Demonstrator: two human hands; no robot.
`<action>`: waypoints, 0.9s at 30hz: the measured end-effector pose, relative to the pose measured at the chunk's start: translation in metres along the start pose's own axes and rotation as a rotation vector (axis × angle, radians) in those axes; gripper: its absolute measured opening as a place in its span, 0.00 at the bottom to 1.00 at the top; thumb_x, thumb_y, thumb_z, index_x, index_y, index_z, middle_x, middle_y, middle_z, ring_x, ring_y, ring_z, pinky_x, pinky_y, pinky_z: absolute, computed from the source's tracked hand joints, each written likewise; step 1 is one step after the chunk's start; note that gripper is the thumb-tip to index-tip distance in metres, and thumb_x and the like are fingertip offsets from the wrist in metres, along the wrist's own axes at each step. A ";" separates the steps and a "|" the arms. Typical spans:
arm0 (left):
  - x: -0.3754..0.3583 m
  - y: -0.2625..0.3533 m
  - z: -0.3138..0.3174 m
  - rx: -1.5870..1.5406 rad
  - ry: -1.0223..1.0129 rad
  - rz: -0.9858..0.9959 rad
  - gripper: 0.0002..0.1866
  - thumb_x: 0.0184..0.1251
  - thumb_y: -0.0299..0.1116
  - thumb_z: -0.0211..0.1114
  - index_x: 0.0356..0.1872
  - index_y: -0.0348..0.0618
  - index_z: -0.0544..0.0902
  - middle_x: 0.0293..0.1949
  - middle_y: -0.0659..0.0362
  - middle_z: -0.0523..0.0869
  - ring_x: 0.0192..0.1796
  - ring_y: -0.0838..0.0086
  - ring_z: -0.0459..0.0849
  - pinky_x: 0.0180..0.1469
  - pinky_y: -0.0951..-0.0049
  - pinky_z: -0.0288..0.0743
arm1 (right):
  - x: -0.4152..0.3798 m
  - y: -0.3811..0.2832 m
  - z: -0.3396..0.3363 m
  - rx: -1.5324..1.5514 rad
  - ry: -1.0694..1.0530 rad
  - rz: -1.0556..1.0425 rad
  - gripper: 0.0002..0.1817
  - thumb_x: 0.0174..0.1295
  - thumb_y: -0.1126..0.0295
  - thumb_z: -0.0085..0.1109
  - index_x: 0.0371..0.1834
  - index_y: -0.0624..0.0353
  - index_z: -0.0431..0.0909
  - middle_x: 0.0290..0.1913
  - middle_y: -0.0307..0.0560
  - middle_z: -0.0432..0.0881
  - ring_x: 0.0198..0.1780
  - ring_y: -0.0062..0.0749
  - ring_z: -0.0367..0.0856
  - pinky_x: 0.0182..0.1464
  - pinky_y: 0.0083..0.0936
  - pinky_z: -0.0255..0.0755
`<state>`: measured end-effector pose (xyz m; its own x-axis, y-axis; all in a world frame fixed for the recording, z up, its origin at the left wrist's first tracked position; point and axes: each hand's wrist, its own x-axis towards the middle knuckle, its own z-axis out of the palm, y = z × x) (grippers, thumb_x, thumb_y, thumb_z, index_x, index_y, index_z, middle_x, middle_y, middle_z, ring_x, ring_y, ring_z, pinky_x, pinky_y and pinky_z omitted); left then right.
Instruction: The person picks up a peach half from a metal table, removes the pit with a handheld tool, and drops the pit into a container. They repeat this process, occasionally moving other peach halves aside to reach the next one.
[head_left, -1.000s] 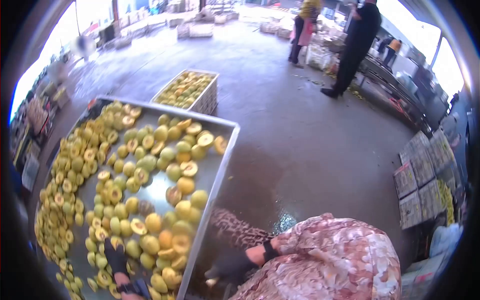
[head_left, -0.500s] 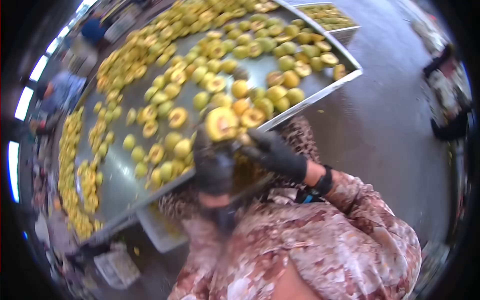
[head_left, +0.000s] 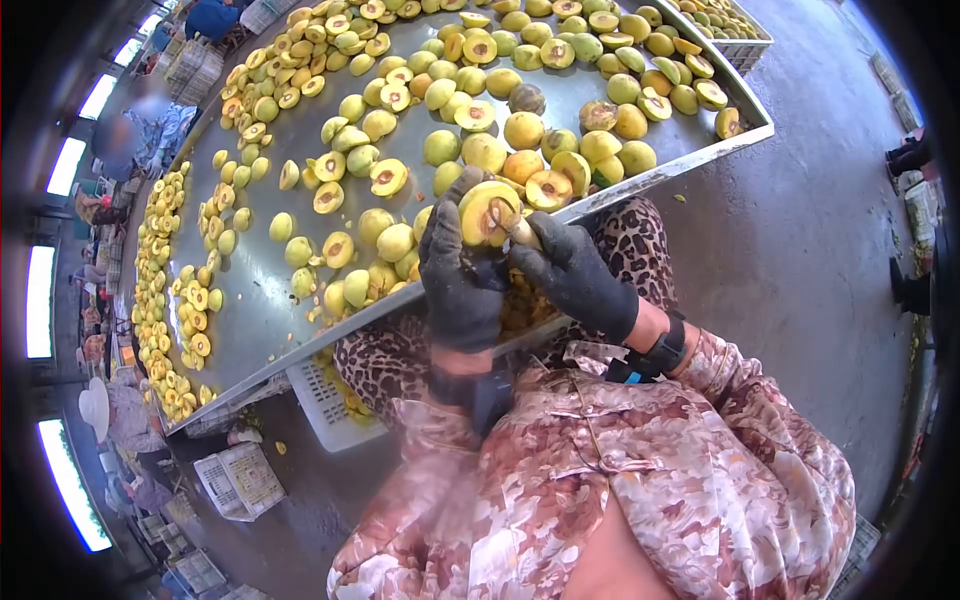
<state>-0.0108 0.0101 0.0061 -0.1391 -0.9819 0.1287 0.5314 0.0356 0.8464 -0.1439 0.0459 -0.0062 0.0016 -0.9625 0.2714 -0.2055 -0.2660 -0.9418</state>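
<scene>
My left hand [head_left: 462, 275], in a dark glove, is closed around a yellow peach half [head_left: 486, 214] with its cut face and brown centre turned up. My right hand [head_left: 580, 280], gloved too, grips a small hand tool with a pale handle [head_left: 525, 236]. The tool's end meets the middle of the cut face; how deep it sits is hidden. Both hands are just over the near edge of a metal table [head_left: 262, 310]. Close beyond them lie another peach half [head_left: 549, 190] and whole-looking peaches [head_left: 484, 154].
Many peaches, several cut, cover the table within its raised rim [head_left: 690, 165]. Below the near edge stands a white crate [head_left: 325, 405] with fruit. Another fruit crate [head_left: 745, 50] is beyond the far right corner. A person in blue [head_left: 165, 130] sits across the table.
The peach half has shifted from above my left hand down and right into its grasp, with the cut face tilted toward the tool. My right hand has moved slightly right. The head view has shifted.
</scene>
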 end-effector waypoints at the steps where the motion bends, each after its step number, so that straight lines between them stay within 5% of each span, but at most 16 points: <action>1: -0.001 0.000 -0.001 -0.036 -0.003 -0.032 0.24 0.86 0.42 0.42 0.65 0.32 0.74 0.61 0.52 0.79 0.62 0.69 0.78 0.66 0.67 0.74 | -0.003 0.003 0.003 0.009 0.005 -0.014 0.08 0.66 0.73 0.62 0.44 0.64 0.76 0.30 0.54 0.80 0.30 0.36 0.78 0.36 0.33 0.73; 5: -0.005 0.006 0.005 -0.066 0.047 -0.152 0.22 0.85 0.44 0.45 0.54 0.34 0.78 0.47 0.52 0.84 0.46 0.70 0.85 0.51 0.70 0.81 | -0.010 0.018 0.004 -0.061 -0.132 0.007 0.14 0.70 0.70 0.58 0.55 0.65 0.74 0.38 0.59 0.84 0.39 0.55 0.85 0.38 0.41 0.77; 7: -0.005 0.002 0.006 0.050 0.066 -0.107 0.21 0.84 0.44 0.47 0.45 0.36 0.81 0.39 0.53 0.85 0.36 0.71 0.85 0.40 0.71 0.81 | -0.020 0.021 0.008 0.000 -0.120 -0.115 0.15 0.71 0.70 0.56 0.57 0.64 0.74 0.39 0.60 0.85 0.39 0.57 0.86 0.40 0.41 0.79; 8: -0.005 0.005 0.002 0.151 -0.040 -0.062 0.17 0.86 0.38 0.44 0.42 0.38 0.78 0.44 0.55 0.83 0.46 0.69 0.84 0.50 0.69 0.81 | -0.024 0.025 0.009 0.030 -0.112 -0.178 0.15 0.72 0.70 0.56 0.58 0.64 0.75 0.40 0.60 0.85 0.39 0.58 0.86 0.40 0.41 0.80; 12: 0.000 0.010 0.008 0.406 -0.247 0.188 0.20 0.85 0.40 0.45 0.33 0.39 0.76 0.35 0.53 0.83 0.39 0.69 0.84 0.45 0.68 0.80 | -0.029 0.031 -0.003 0.154 -0.348 -0.098 0.13 0.73 0.70 0.53 0.57 0.63 0.76 0.42 0.51 0.87 0.39 0.40 0.88 0.44 0.34 0.80; 13: 0.001 0.012 0.009 0.430 -0.299 0.217 0.21 0.85 0.40 0.45 0.31 0.39 0.76 0.32 0.53 0.83 0.37 0.68 0.84 0.45 0.68 0.80 | -0.027 0.023 0.002 0.342 -0.294 -0.125 0.13 0.73 0.70 0.54 0.56 0.64 0.77 0.41 0.44 0.86 0.42 0.26 0.83 0.48 0.28 0.77; 16: -0.002 0.028 0.016 0.548 -0.276 0.246 0.23 0.85 0.42 0.45 0.27 0.40 0.74 0.27 0.52 0.81 0.32 0.66 0.83 0.41 0.67 0.79 | -0.026 0.015 -0.008 0.623 -0.504 0.219 0.12 0.71 0.69 0.56 0.52 0.65 0.79 0.39 0.41 0.84 0.43 0.22 0.79 0.49 0.26 0.75; 17: -0.006 0.029 0.014 0.221 -0.148 0.007 0.23 0.85 0.42 0.46 0.27 0.40 0.73 0.28 0.51 0.81 0.33 0.65 0.83 0.40 0.65 0.79 | -0.019 0.012 -0.010 0.485 -0.545 0.117 0.13 0.71 0.67 0.57 0.50 0.66 0.80 0.39 0.41 0.84 0.41 0.22 0.78 0.46 0.26 0.75; 20: -0.014 0.043 -0.003 0.259 -0.129 0.131 0.23 0.84 0.43 0.47 0.26 0.39 0.72 0.28 0.51 0.81 0.35 0.65 0.83 0.40 0.66 0.78 | -0.007 0.018 0.006 0.298 -0.717 -0.006 0.13 0.71 0.66 0.58 0.49 0.66 0.80 0.37 0.40 0.83 0.39 0.21 0.76 0.44 0.27 0.74; 24: -0.044 0.072 -0.012 0.925 0.118 0.398 0.25 0.82 0.47 0.50 0.27 0.39 0.77 0.29 0.54 0.84 0.34 0.66 0.83 0.42 0.65 0.78 | -0.004 0.000 0.044 0.634 -0.834 0.169 0.14 0.72 0.62 0.57 0.45 0.65 0.81 0.36 0.39 0.83 0.39 0.22 0.77 0.43 0.29 0.74; 26: -0.051 0.078 -0.021 0.834 0.206 0.376 0.24 0.82 0.46 0.50 0.27 0.39 0.77 0.29 0.54 0.83 0.35 0.65 0.83 0.43 0.63 0.78 | -0.005 0.006 0.063 0.632 -0.960 0.240 0.15 0.73 0.61 0.57 0.45 0.65 0.81 0.36 0.39 0.84 0.39 0.24 0.77 0.43 0.30 0.74; 27: -0.055 0.084 -0.028 0.552 0.281 0.192 0.24 0.82 0.47 0.50 0.28 0.40 0.76 0.30 0.54 0.83 0.35 0.65 0.83 0.41 0.63 0.78 | -0.006 0.009 0.077 0.664 -0.853 -0.027 0.17 0.72 0.59 0.59 0.45 0.64 0.82 0.36 0.39 0.85 0.40 0.26 0.80 0.43 0.32 0.74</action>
<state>0.0653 0.0622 0.0554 0.1793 -0.9571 0.2276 0.0071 0.2326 0.9726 -0.0705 0.0454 -0.0311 0.7321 -0.6079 0.3074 0.3755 -0.0165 -0.9267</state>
